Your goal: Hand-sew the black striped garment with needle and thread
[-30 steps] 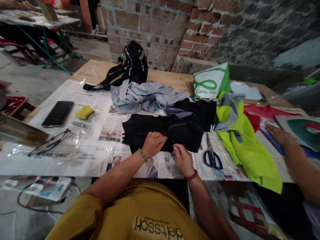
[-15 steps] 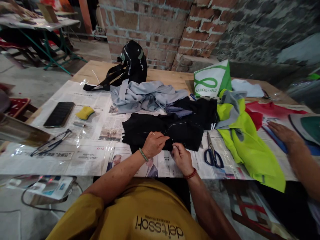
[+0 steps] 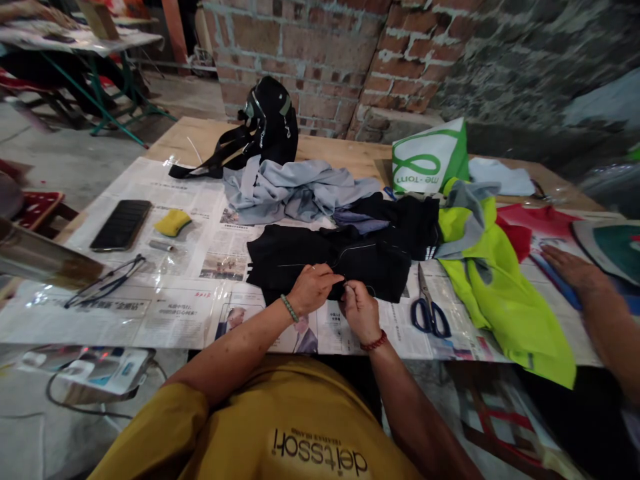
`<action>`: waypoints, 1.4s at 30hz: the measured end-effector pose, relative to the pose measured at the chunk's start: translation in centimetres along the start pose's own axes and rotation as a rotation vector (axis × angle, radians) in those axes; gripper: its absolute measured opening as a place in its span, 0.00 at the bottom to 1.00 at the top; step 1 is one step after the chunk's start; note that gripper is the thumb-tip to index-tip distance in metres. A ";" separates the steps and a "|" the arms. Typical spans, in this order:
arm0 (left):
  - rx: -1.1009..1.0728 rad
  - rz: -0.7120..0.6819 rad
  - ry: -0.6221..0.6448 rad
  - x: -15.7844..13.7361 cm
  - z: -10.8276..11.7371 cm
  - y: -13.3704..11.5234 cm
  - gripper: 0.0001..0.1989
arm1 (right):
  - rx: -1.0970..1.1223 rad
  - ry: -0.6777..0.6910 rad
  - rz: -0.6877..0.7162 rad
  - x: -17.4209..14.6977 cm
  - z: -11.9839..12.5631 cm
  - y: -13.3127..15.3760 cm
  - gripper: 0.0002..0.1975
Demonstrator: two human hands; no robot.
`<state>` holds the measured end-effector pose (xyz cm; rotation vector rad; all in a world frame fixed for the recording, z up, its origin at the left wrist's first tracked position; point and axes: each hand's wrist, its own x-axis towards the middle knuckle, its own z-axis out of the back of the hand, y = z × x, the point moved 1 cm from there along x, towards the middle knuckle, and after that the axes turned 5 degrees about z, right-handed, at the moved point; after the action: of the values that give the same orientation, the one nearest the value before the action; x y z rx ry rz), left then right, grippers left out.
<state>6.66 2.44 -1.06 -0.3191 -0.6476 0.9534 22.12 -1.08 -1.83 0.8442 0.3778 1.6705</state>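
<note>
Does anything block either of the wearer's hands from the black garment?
Nothing visible does. The left hand and right hand are both at the near side of the black garment, fingertips over it. The blue-handled scissors lie off to the right.

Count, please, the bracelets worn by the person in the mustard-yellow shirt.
2: a green beaded bracelet on the wrist of the left hand, and a red bracelet on the wrist of the right hand. No others show.

Matt black cloth, glossy film-covered newsprint, smooth metal scissor blades, rough brick wall.
</note>
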 end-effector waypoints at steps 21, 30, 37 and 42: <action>0.078 0.064 -0.033 0.0 -0.3 0.0 0.15 | 0.210 -0.053 -0.100 1.4 -0.5 1.2 0.07; 0.063 0.065 0.007 0.0 -0.5 0.4 0.17 | -0.166 -0.264 0.157 1.8 5.7 1.3 0.09; 0.089 0.053 -0.024 -0.3 -0.5 0.4 0.18 | -0.362 0.099 0.312 6.0 4.0 2.3 0.11; 0.085 0.053 -0.014 -0.3 -0.6 0.7 0.18 | -0.295 0.166 0.284 5.8 2.8 1.6 0.09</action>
<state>6.45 2.58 -2.02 -0.2557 -0.6123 1.0317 22.57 3.42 3.07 0.5591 0.1198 2.0083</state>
